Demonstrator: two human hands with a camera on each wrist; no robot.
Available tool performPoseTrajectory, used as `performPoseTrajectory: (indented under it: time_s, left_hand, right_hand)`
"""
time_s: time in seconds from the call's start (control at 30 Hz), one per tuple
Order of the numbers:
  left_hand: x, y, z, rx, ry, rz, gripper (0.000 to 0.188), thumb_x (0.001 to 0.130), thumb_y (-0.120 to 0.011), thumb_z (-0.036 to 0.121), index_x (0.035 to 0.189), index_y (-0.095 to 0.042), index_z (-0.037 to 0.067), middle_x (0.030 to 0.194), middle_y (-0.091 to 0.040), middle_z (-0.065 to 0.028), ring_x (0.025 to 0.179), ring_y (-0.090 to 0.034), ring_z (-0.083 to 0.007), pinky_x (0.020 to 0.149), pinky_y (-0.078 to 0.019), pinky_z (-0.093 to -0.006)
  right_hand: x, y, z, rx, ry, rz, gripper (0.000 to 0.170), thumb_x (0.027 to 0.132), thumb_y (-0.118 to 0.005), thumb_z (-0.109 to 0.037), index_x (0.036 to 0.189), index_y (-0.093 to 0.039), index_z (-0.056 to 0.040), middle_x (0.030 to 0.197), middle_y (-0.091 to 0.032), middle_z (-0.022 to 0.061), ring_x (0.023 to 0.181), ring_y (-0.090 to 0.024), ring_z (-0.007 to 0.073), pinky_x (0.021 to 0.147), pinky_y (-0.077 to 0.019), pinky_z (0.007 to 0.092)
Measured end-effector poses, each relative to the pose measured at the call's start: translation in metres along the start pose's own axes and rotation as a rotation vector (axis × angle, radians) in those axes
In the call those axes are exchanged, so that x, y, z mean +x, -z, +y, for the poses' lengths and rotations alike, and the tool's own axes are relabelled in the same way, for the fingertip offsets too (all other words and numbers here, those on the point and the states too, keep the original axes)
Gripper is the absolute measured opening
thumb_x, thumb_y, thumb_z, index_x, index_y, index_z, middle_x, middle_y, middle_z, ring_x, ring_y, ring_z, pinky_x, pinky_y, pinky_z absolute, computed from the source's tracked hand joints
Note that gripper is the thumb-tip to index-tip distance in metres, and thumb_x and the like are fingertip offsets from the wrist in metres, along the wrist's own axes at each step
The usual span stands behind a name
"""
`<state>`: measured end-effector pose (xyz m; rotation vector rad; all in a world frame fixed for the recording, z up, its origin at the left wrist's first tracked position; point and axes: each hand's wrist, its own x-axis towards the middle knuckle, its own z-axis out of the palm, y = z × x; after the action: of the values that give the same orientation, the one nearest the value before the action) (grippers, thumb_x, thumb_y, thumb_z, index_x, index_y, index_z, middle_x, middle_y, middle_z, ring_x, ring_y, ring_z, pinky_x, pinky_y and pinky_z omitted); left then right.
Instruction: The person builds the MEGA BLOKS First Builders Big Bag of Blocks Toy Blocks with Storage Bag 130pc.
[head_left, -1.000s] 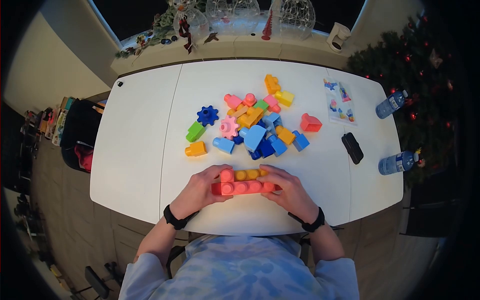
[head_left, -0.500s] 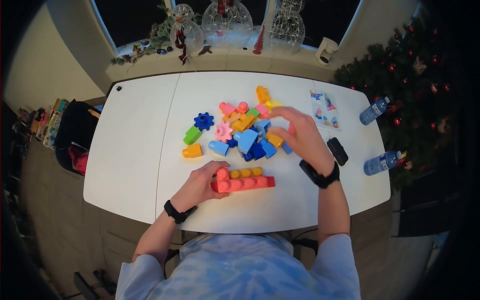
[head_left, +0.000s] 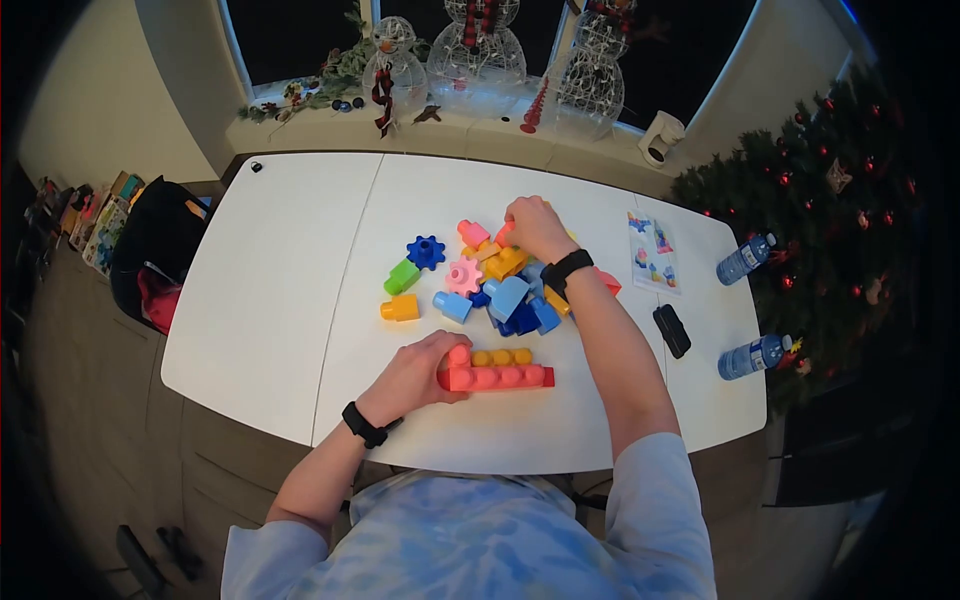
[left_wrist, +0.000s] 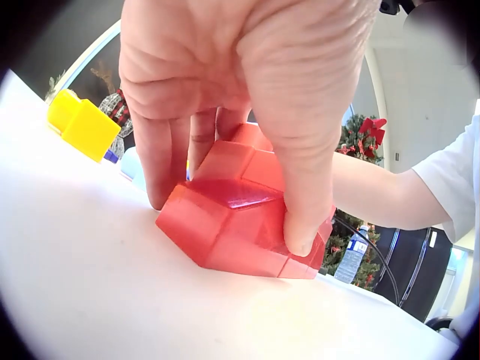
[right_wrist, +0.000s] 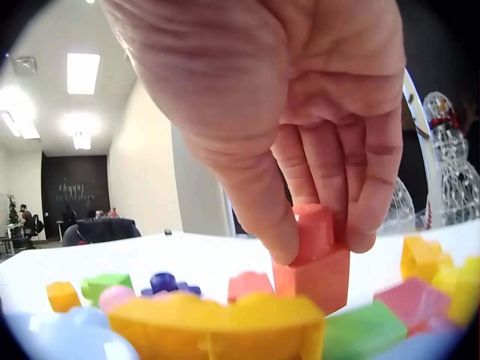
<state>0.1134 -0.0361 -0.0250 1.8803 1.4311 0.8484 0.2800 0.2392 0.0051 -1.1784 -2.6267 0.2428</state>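
My left hand [head_left: 408,382] grips the left end of a long red toy block build [head_left: 505,379] near the table's front edge. An orange row of studs [head_left: 503,357] lies along its far side, and one raised red stud stands at the left. In the left wrist view the thumb and fingers straddle the red end piece [left_wrist: 232,225], low over the white tabletop. My right hand [head_left: 540,232] reaches over the loose pile to its far side. There its thumb and fingers pinch a coral building block [right_wrist: 313,281] by the single stud on top.
Loose blocks surround the right hand, among them a yellow-orange arched block [right_wrist: 217,322], a pink gear [head_left: 463,275] and a blue gear [head_left: 426,252]. Rightward are a picture sheet [head_left: 655,252], a black case [head_left: 672,331] and two water bottles [head_left: 746,259].
My right hand has let go of the red build, swept out over the right of the pile, then moved left to its far side and pinched the coral block. The left hand keeps its grip.
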Motion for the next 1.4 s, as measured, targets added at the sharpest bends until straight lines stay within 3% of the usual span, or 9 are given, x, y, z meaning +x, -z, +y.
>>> performPoseTrajectory:
  time_s: [0.1, 0.17, 0.23, 0.3, 0.93, 1.1, 1.17, 1.23, 1.4]
  left_hand:
    - [0.001, 0.001, -0.003, 0.011, 0.015, -0.015, 0.068, 0.067, -0.091, 0.015, 0.126, -0.061, 0.005, 0.12, -0.066, -0.0157, 0.106, -0.067, -0.0369, 0.093, -0.0565, -0.0422]
    - [0.002, 0.002, -0.004, 0.014, 0.03, -0.026, 0.068, 0.066, -0.091, 0.015, 0.126, -0.061, 0.004, 0.12, -0.067, -0.0166, 0.106, -0.067, -0.0371, 0.093, -0.0563, -0.0422]
    - [0.003, 0.003, -0.004, 0.013, 0.017, -0.034, 0.066, 0.067, -0.091, 0.016, 0.125, -0.062, 0.004, 0.118, -0.068, -0.0179, 0.106, -0.067, -0.0379, 0.093, -0.0564, -0.0429]
    - [0.004, 0.006, -0.003, 0.001, 0.031, -0.043, 0.066, 0.067, -0.09, 0.015, 0.125, -0.062, 0.003, 0.116, -0.068, -0.0183, 0.105, -0.068, -0.0382, 0.092, -0.0565, -0.043]
    - [0.003, 0.006, -0.003, -0.018, 0.032, -0.056, 0.062, 0.069, -0.088, 0.017, 0.123, -0.06, 0.004, 0.11, -0.07, -0.0182, 0.099, -0.069, -0.0394, 0.087, -0.0568, -0.0444]
    - [0.002, 0.004, -0.003, 0.032, 0.059, -0.055, 0.062, 0.069, -0.088, 0.02, 0.123, -0.061, 0.006, 0.109, -0.071, -0.0175, 0.099, -0.069, -0.0389, 0.086, -0.0568, -0.0452]
    - [0.002, 0.004, -0.002, 0.036, 0.069, -0.05, 0.062, 0.069, -0.088, 0.02, 0.123, -0.061, 0.006, 0.109, -0.071, -0.0173, 0.099, -0.069, -0.0388, 0.086, -0.0567, -0.0455]
    - [0.003, 0.006, 0.0, 0.028, 0.077, -0.075, 0.063, 0.069, -0.088, 0.02, 0.124, -0.06, 0.006, 0.109, -0.071, -0.0174, 0.099, -0.069, -0.0388, 0.087, -0.0566, -0.0454]
    - [0.003, 0.005, -0.004, 0.008, 0.057, -0.079, 0.063, 0.07, -0.087, 0.02, 0.125, -0.06, 0.006, 0.109, -0.071, -0.0172, 0.099, -0.069, -0.0388, 0.087, -0.0566, -0.0453]
  right_hand:
    - [-0.026, 0.051, -0.018, 0.159, 0.014, 0.133, 0.014, 0.078, -0.075, -0.009, 0.089, -0.076, -0.0001, 0.09, -0.074, 0.0207, 0.088, -0.073, 0.0361, 0.081, -0.0584, 0.044]
    - [-0.066, 0.093, -0.052, 0.33, 0.074, -0.012, 0.018, 0.08, -0.079, -0.012, 0.095, -0.076, -0.0013, 0.083, -0.074, 0.014, 0.076, -0.071, 0.0334, 0.078, -0.0574, 0.0362]
    - [-0.102, 0.105, -0.08, 0.456, 0.122, -0.25, 0.02, 0.079, -0.075, -0.01, 0.097, -0.073, -0.0004, 0.089, -0.073, 0.0201, 0.086, -0.071, 0.0364, 0.079, -0.0566, 0.0412]
    - [-0.125, 0.085, -0.088, 0.336, 0.25, -0.289, 0.027, 0.082, -0.081, -0.015, 0.104, -0.073, -0.0029, 0.084, -0.071, 0.0143, 0.079, -0.069, 0.0324, 0.074, -0.0556, 0.0375]
    - [-0.138, 0.026, -0.087, 0.48, 0.203, -0.414, 0.02, 0.084, -0.075, -0.005, 0.103, -0.073, 0.0022, 0.092, -0.073, 0.0182, 0.087, -0.07, 0.0365, 0.077, -0.0545, 0.0419]
    - [-0.102, 0.052, -0.087, 0.368, 0.299, -0.479, 0.017, 0.087, -0.075, -0.015, 0.095, -0.075, 0.0, 0.092, -0.074, 0.0167, 0.084, -0.071, 0.0334, 0.076, -0.0548, 0.0387]
    - [-0.069, 0.061, -0.086, 0.503, 0.142, -0.306, 0.019, 0.09, -0.074, -0.02, 0.092, -0.076, -0.0014, 0.092, -0.076, 0.0148, 0.085, -0.072, 0.0302, 0.077, -0.0556, 0.0369]
    - [-0.025, 0.059, -0.074, 0.354, 0.125, -0.109, 0.024, 0.089, -0.074, -0.024, 0.097, -0.075, -0.0008, 0.09, -0.076, 0.0147, 0.089, -0.074, 0.0301, 0.081, -0.0567, 0.0375]
    - [0.055, 0.004, -0.044, -0.031, 0.062, -0.156, 0.04, 0.079, -0.08, -0.027, 0.108, -0.073, -0.0006, 0.102, -0.074, 0.0199, 0.1, -0.072, 0.0347, 0.089, -0.0576, 0.0406]
